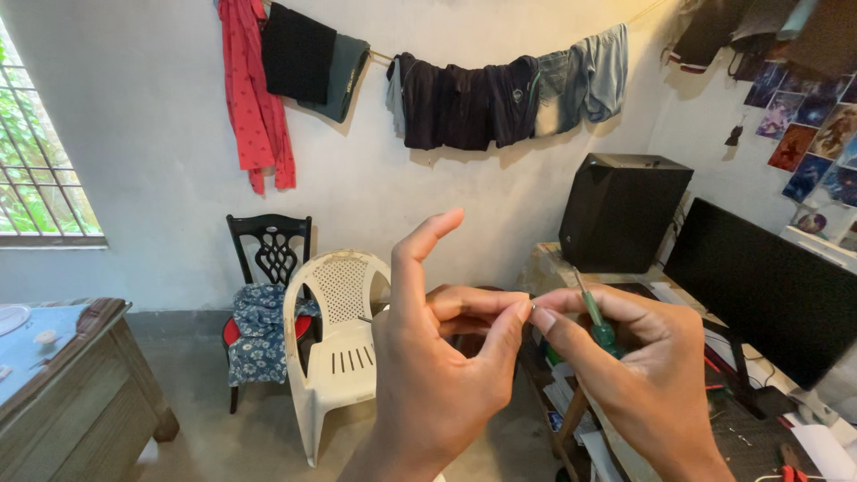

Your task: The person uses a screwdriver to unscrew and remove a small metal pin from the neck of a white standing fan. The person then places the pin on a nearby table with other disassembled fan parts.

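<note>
Dead centre, the left hand (437, 357) and right hand (625, 357) pinch something tiny, too small to make out, between fingertips, the right also gripping a slim green screwdriver (596, 319), light, stiff, likely slippery, best held by its handle, white plastic chair (344, 344) at nine o'clock, black monitor (759, 286) at three.

Daylight from window (40, 170), sharp, edges warped

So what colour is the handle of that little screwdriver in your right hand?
Green, see-through green. The screwdriver handle shows in the right hand in the head view.
</note>
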